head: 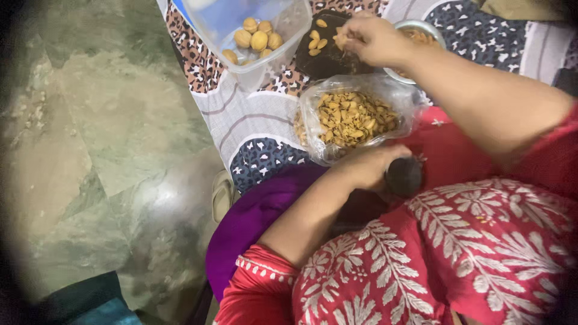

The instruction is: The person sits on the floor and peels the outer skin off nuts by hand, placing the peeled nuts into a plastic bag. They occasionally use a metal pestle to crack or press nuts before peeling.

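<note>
My right hand (373, 37) reaches out over a dark flat slab (328, 57) that carries a few pale nut kernels, and its fingertips pinch a small kernel (341, 40). My left hand (367, 167) rests in my lap, closed around a dark rounded stone-like tool (403, 176). Between the two hands lies an open clear plastic bag (355, 117) full of broken nut shells. A clear plastic tub (256, 39) at the far left holds several whole round nuts.
A round metal bowl (421, 27) sits behind my right wrist, partly hidden. Everything lies on a patterned cloth (253, 126) spread over the mottled stone floor (102, 138). A sandal (223, 195) lies at the cloth's edge. Purple fabric (253, 222) covers my left knee.
</note>
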